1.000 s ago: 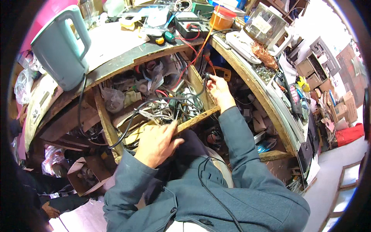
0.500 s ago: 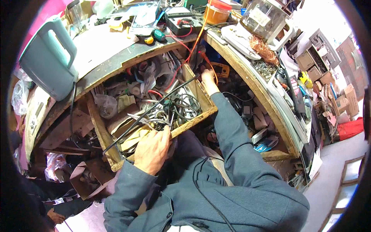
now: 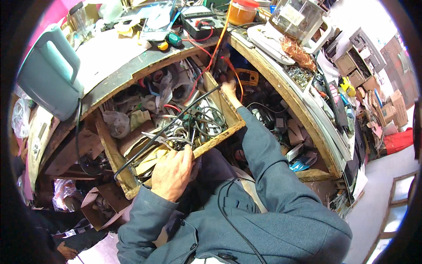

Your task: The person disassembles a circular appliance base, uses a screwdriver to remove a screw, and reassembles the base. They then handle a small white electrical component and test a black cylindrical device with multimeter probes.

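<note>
Drawn straight across the drawer (image 3: 215, 141) is the black cable (image 3: 178, 117), which a second ago was seen lying in loose curves over its contents. With it, the right hand (image 3: 229, 91) has been shifted from just below the yellow multimeter (image 3: 247, 77) to the multimeter's left, beyond the drawer's right side board. Its grip appears to be clamped on the black cable, which is led taut right to the fingers, although the fingertips are lost in shadow. From there the cable is stretched diagonally, above the tools and scraps, past the drawer's left side. By the left hand (image 3: 171, 174), shown earlier with its thumb spread wide, the drawer's front board is now touched with bent fingers; whether that grip is closed on the wood cannot be told. Some of the change is owed to the view itself, since the teal jug (image 3: 50, 79) and the bench (image 3: 107, 55) have both been carried toward the left. On the bench, a green screwdriver handle (image 3: 174, 39) is seen near a black test box (image 3: 202, 22), while an orange lead (image 3: 223, 31) is hung down beside the right hand. Farther right, a copper wire bundle (image 3: 295, 50) is placed beside a clear-walled jug (image 3: 294, 18).
</note>
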A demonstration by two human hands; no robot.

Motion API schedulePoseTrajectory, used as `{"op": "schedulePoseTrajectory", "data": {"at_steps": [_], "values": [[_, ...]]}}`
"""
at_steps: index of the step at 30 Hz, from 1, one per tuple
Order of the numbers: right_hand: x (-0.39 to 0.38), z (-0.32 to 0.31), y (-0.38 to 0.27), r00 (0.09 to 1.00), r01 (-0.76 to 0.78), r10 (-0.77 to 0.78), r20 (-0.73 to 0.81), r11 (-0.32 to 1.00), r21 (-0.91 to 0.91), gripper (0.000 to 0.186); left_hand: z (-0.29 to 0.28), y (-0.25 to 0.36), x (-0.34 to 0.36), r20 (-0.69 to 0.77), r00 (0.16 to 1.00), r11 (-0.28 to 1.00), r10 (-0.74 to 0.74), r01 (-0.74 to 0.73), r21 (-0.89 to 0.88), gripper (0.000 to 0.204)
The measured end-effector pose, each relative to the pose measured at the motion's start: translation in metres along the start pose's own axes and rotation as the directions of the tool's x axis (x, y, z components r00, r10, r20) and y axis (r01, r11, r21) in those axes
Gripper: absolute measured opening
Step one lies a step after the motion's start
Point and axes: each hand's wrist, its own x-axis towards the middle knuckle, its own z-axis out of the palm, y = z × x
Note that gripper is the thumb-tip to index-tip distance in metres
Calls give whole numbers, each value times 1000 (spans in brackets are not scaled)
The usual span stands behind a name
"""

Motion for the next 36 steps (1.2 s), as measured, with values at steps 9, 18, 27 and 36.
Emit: {"op": "schedulePoseTrajectory", "data": {"at_steps": [9,18,27,36], "values": [[2,5,-5,903,381,-391,-177,920,-89,23,-6,1,3,18,1000,1000,-9,9,2,46],[-3,12,-60,998,-65,62,-20,906,-419,28,6,-6,-8,-41,999,999,-16,14,-51,43],[0,-64,-66,999,8,12,39,883,-470,32,14,1,-8,-123,992,996,42,-51,-71,39],[-23,-97,-68,987,-147,159,23,952,-269,36,22,2,-7,-179,983,996,32,-46,-76,37]]}}
